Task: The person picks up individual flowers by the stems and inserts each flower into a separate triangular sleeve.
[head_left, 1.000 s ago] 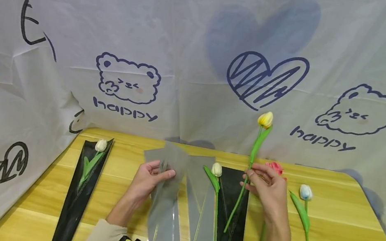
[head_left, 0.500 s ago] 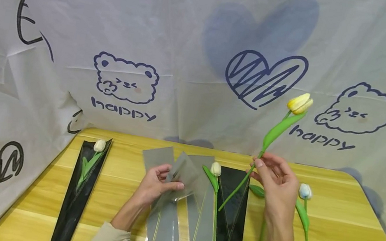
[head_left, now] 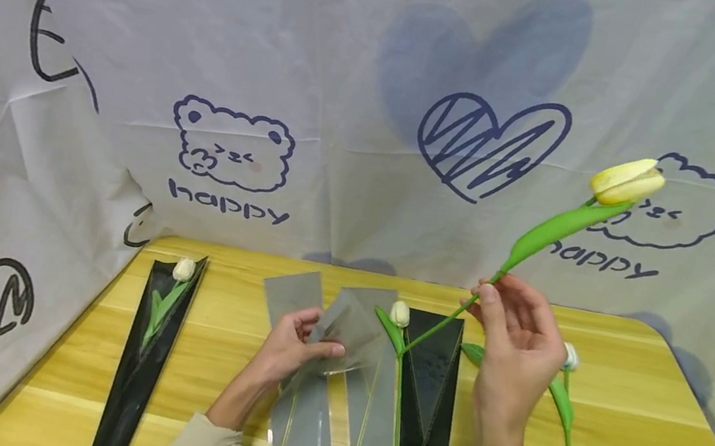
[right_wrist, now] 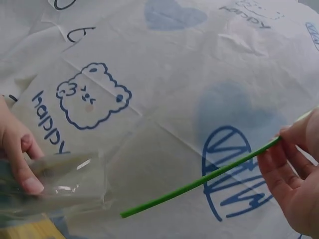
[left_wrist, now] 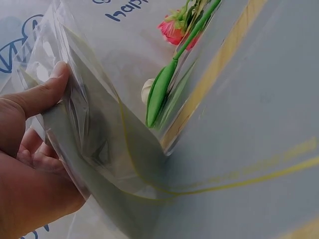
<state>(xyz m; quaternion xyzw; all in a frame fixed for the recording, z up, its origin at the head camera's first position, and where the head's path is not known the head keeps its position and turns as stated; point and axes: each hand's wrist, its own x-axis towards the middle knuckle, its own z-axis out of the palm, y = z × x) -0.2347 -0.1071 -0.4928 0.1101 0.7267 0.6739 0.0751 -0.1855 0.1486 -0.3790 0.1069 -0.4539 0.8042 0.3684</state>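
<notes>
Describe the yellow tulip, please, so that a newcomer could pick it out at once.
Find the wooden table, then the right hand above its right half. It pinches the yellow tulip by its stem, the bloom pointing up and rightward against the printed cloth. Unlike the white tulips below, it is yellow and held aloft.

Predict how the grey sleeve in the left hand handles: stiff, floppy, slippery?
Probably floppy: the sleeve bends and creases near the left hand. Likely slippery, given its glossy highlights. Perhaps light, since it looks thin and see-through.
</notes>
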